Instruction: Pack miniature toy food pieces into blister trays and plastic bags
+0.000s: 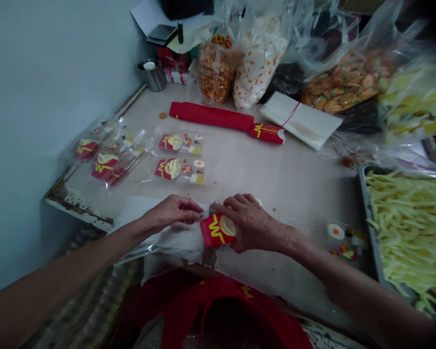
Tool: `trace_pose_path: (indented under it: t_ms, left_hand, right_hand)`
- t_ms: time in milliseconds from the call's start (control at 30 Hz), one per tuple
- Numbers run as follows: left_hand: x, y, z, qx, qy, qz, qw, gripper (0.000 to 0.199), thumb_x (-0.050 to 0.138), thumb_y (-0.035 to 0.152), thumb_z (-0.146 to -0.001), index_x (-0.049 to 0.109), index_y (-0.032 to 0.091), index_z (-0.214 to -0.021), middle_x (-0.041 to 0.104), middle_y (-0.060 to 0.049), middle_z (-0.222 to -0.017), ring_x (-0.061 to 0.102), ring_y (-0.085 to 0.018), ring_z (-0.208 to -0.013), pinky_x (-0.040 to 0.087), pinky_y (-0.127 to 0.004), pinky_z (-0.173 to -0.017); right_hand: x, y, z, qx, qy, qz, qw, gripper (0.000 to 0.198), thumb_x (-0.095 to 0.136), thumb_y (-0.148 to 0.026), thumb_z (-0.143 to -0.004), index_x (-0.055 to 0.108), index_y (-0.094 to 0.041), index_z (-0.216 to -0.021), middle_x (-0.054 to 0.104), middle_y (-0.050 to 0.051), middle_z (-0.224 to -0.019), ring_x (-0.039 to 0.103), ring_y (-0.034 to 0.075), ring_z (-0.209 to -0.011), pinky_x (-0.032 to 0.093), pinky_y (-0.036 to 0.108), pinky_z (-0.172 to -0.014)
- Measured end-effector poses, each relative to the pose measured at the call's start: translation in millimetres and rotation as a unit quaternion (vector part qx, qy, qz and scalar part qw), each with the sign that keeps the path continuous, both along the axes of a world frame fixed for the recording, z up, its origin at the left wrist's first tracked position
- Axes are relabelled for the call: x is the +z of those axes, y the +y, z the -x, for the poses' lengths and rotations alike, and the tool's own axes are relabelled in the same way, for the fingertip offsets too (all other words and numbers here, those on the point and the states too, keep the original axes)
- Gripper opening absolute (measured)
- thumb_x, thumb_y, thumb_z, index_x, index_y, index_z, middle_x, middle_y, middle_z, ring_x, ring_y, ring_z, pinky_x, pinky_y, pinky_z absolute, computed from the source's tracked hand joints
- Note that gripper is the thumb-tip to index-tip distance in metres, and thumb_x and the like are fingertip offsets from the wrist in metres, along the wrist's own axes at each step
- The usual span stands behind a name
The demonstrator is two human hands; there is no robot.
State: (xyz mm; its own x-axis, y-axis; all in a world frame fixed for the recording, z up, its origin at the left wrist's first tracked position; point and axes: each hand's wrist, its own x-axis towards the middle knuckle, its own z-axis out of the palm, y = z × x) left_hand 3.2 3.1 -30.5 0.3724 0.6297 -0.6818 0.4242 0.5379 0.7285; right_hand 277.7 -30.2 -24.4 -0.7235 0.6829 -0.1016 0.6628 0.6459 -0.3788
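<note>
Beyond the red, yellow-marked material [218, 286], near the front edge of the pale bench [298, 174], the left hand [174, 211] pinches thin clear plastic film [178, 238]; the right hand [253, 220], gripping the red-and-yellow paper carton [211, 231], should keep it level.

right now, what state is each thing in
left hand, fingertips pinched at clear plastic
right hand, curled over red carton
red carton, filled, partly covered
metal tray, heaped with pale strips
white bundle, tied with red string
red stack, lying flat
metal cup, upright
</note>
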Motion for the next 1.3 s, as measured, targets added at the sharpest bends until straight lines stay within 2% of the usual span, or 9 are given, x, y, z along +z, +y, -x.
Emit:
trace_pose_path:
  t_ms: [267,367,467,533,633,767,967,1167,1300]
  left_hand:
    - [23.3,13,-6,-0.216,0.038,-0.209,0.953,0.062,0.069,0.02,-0.081,0.057,0.019,-0.142,0.078,-0.004,-0.091,0.072,-0.021,-0.09,0.053,-0.03,-0.084]
    - [29.1,3,3,-0.15,0.113,-0.373,0.909,0.053,0.068,0.022,-0.084,0.062,0.019,-0.136,0.077,-0.005,-0.103,0.071,-0.021,-0.096,0.053,-0.032,-0.092]
    - [29.4,-26,16,-0.017,0.228,-0.524,0.82,0.036,0.06,0.028,-0.092,0.066,0.02,-0.127,0.071,-0.008,-0.121,0.064,-0.023,-0.114,0.047,-0.037,-0.105]
    - [23.8,-48,21,-0.015,0.288,-0.565,0.773,0.041,0.061,0.026,-0.09,0.063,0.019,-0.129,0.066,-0.011,-0.129,0.058,-0.027,-0.122,0.043,-0.041,-0.11]
    - [8.2,-72,19,-0.057,0.336,-0.561,0.755,0.057,0.068,0.023,-0.079,0.058,0.014,-0.134,0.062,-0.015,-0.131,0.054,-0.03,-0.122,0.044,-0.043,-0.109]
    - [-6.2,-72,9,-0.099,0.385,-0.538,0.743,0.041,0.061,0.019,-0.082,0.064,0.013,-0.122,0.064,-0.014,-0.119,0.057,-0.028,-0.111,0.048,-0.039,-0.103]
    - [3.4,-60,-4,-0.216,0.468,-0.496,0.699,0.028,0.051,0.008,-0.089,0.068,0.015,-0.11,0.066,-0.012,-0.107,0.061,-0.026,-0.101,0.05,-0.036,-0.093]
    - [8.4,-56,-24,-0.218,0.549,-0.48,0.649,0.027,0.045,0.005,-0.093,0.068,0.014,-0.103,0.065,-0.014,-0.106,0.064,-0.027,-0.096,0.049,-0.033,-0.069]
    - [14.4,-48,-26,-0.227,0.54,-0.497,0.641,0.023,0.048,0.01,-0.094,0.07,0.014,-0.099,0.067,-0.014,-0.101,0.065,-0.028,-0.094,0.048,-0.034,-0.073]
  right_hand:
    - [0,-29,56,-0.052,-0.002,-0.024,0.998,0.1,0.082,-0.058,-0.061,0.047,-0.013,-0.144,0.06,0.014,-0.116,0.051,0.034,-0.104,0.04,0.046,-0.088]
    - [-3,-36,86,-0.136,-0.024,-0.029,0.99,0.098,0.084,-0.055,-0.063,0.047,-0.01,-0.142,0.061,0.016,-0.116,0.052,0.035,-0.105,0.041,0.048,-0.088]
    - [-9,-44,98,-0.198,-0.011,-0.056,0.979,0.109,0.087,-0.056,-0.064,0.039,-0.006,-0.148,0.058,0.021,-0.128,0.05,0.037,-0.115,0.04,0.049,-0.097]
    - [-11,-54,92,-0.215,-0.007,-0.077,0.973,0.12,0.091,-0.058,-0.06,0.033,-0.005,-0.151,0.051,0.024,-0.14,0.044,0.039,-0.126,0.036,0.051,-0.104]
    - [-13,-71,72,-0.26,-0.049,-0.083,0.961,0.112,0.094,-0.048,-0.061,0.037,-0.007,-0.148,0.053,0.023,-0.139,0.045,0.04,-0.125,0.039,0.051,-0.1]
    - [-17,-83,55,-0.301,-0.067,-0.057,0.95,0.089,0.087,-0.041,-0.068,0.047,-0.011,-0.141,0.061,0.017,-0.123,0.053,0.036,-0.109,0.045,0.046,-0.087]
    - [-26,-84,57,-0.322,-0.013,-0.079,0.943,0.084,0.087,-0.041,-0.068,0.048,-0.014,-0.138,0.061,0.016,-0.12,0.052,0.036,-0.107,0.045,0.045,-0.086]
    - [-30,-87,56,-0.328,0.016,-0.103,0.939,0.085,0.088,-0.045,-0.067,0.048,-0.015,-0.136,0.06,0.016,-0.116,0.051,0.034,-0.104,0.044,0.044,-0.085]
    - [-31,-86,51,-0.33,0.018,-0.094,0.939,0.084,0.087,-0.046,-0.067,0.05,-0.013,-0.134,0.059,0.016,-0.117,0.05,0.034,-0.104,0.045,0.043,-0.084]
